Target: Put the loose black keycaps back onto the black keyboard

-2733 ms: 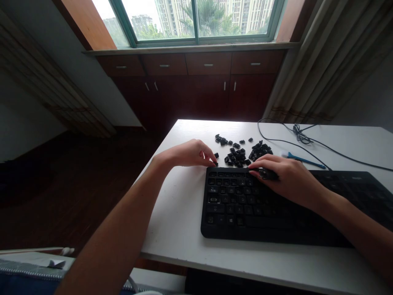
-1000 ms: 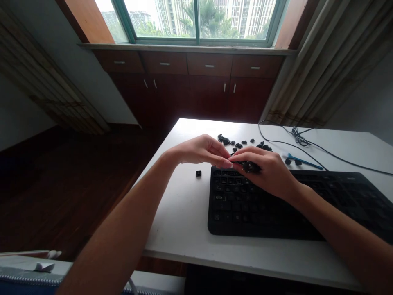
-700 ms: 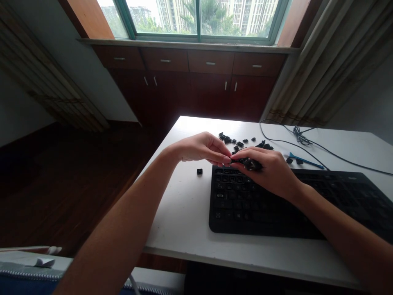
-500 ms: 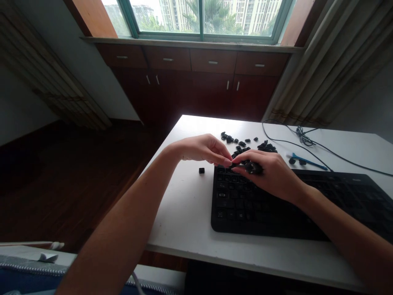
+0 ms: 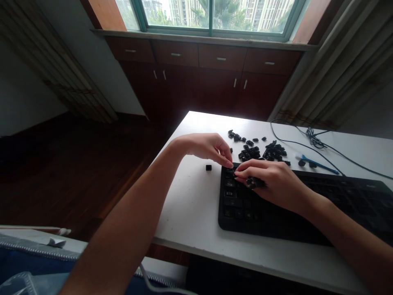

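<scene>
A black keyboard (image 5: 270, 231) lies on the white table, with open slots and keys showing at its left end. My left hand (image 5: 211, 147) bends over its top left corner, thumb and forefinger pinched together; what is between them, if anything, is too small to make out. Beside it my right hand (image 5: 270, 178) rests low over the keys, closed around a small dark tool (image 5: 255, 183) that is mostly hidden under the fingers. Its fingertips touch the upper left keys. One loose black keycap (image 5: 208, 167) sits left of the keyboard.
Behind the keyboard lie a pile of black keycaps (image 5: 250, 153) and another heap (image 5: 274, 150), with several scattered ones. A blue brush (image 5: 319, 164) with a pale head lies at right, near a black cable (image 5: 316, 139). The table's left edge drops to a dark floor.
Both hands have separated slightly, and the right hand with its dark tool has come down onto the upper left keys. The view has shifted, so the table appears farther right.
</scene>
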A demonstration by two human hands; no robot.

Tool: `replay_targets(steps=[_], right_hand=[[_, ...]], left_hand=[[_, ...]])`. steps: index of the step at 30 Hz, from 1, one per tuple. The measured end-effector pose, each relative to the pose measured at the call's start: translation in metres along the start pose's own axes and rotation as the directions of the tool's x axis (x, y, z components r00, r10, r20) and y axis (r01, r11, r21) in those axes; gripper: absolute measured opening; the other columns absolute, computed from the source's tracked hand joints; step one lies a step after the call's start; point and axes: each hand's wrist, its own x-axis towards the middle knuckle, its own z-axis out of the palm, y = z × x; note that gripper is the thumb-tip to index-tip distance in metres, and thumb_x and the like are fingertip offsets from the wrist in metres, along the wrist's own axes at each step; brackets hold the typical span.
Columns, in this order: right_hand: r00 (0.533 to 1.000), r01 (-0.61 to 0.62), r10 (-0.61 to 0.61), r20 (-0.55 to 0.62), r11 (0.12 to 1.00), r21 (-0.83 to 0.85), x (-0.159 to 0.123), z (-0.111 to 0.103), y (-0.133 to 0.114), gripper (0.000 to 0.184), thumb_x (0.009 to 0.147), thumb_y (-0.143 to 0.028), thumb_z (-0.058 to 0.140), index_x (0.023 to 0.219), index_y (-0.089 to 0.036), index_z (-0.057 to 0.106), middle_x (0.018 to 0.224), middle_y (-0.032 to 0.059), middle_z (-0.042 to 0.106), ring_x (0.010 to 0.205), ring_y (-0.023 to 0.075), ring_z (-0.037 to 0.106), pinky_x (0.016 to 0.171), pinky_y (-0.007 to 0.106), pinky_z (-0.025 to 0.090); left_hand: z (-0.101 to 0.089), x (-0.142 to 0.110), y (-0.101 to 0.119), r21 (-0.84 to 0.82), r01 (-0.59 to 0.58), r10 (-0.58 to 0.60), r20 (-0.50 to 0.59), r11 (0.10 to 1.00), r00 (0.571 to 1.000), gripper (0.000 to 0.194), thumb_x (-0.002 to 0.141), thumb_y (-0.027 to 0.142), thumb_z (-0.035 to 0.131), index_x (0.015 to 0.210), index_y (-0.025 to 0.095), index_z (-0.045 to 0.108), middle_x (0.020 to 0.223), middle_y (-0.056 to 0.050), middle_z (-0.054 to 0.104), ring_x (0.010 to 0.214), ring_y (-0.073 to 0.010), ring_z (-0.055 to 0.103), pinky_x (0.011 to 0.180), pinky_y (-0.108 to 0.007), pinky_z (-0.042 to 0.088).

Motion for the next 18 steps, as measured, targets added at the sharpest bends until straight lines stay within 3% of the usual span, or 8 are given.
replay_targets(steps=[9,18], right_hand=[[0.999,-0.019,0.022,-0.033,0.996,0.091,0.0,0.002,0.003,0.015,0.091,-0.018,0.062,0.103,-0.023,0.071,0.115,0.0017,0.074,0.094,0.0188,0.073,0.084,0.032,0.059],[0.999,0.023,-0.023,-0.023,1.0,-0.001,0.0,0.002,0.0,0.008,0.091,-0.02,0.063,0.094,-0.022,0.07,0.112,-0.0007,0.073,0.084,0.015,0.072,0.074,0.027,0.058]], left_hand=[[-0.002,0.002,-0.009,0.076,0.047,-0.044,-0.037,0.996,0.998,0.041,0.071,0.056,0.076,0.096,0.023,0.078,0.09,-0.004,0.073,0.076,-0.0166,0.061,0.061,-0.025,0.04],[-0.002,0.004,-0.017,0.0,0.127,-0.127,0.002,0.992,0.992,0.055,0.064,0.065,0.077,0.093,0.02,0.074,0.089,-0.006,0.07,0.08,-0.0185,0.059,0.065,-0.027,0.04]])
